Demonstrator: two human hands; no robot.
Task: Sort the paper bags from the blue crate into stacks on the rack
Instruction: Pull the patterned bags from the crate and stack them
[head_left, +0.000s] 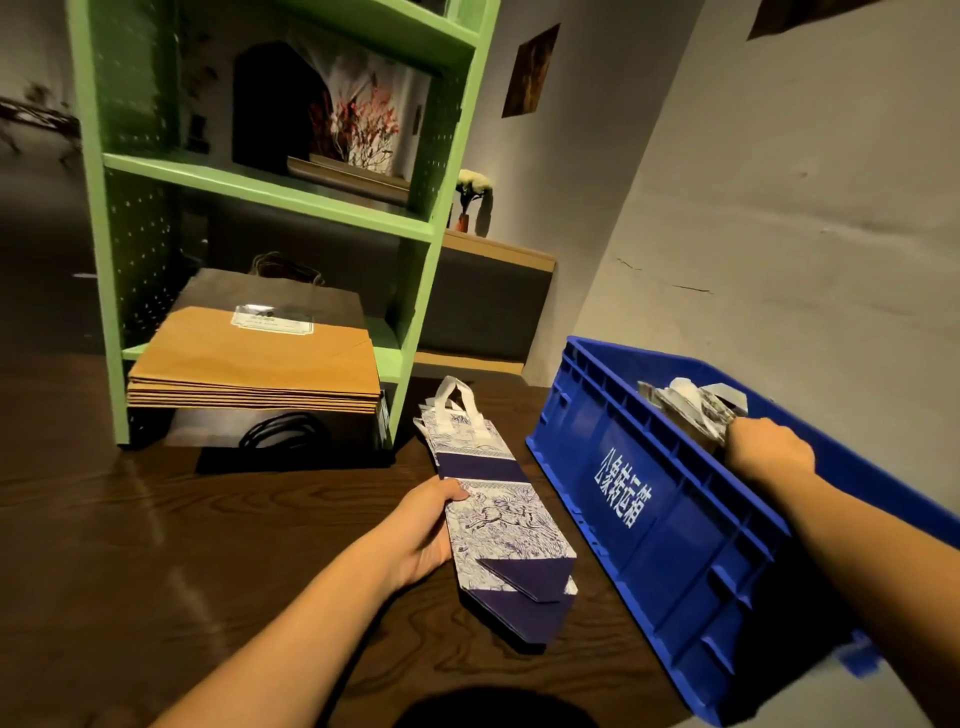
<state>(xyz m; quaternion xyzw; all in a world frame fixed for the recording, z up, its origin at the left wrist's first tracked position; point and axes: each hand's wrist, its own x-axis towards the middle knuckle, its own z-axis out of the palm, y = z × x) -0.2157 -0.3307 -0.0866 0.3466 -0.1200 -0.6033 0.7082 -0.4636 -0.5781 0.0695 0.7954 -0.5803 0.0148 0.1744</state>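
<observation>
A folded blue-and-white patterned paper bag (506, 514) with white handles lies flat on the dark wooden table. My left hand (423, 530) holds its left edge, thumb on top. My right hand (769, 449) reaches inside the blue crate (660, 519) at the right and grips a bundle of white patterned bags (691, 402) there; its fingers are hidden in the crate. On the green rack's (415, 291) bottom shelf lies a stack of brown paper bags (254, 364), on top of darker bags.
A black bag with cord handles (285, 434) lies under the brown stack at the rack's foot. Framed pictures stand on the rack's middle shelf. A low wooden shelf (493, 254) with a small flower vase (470, 202) sits behind, against the grey wall.
</observation>
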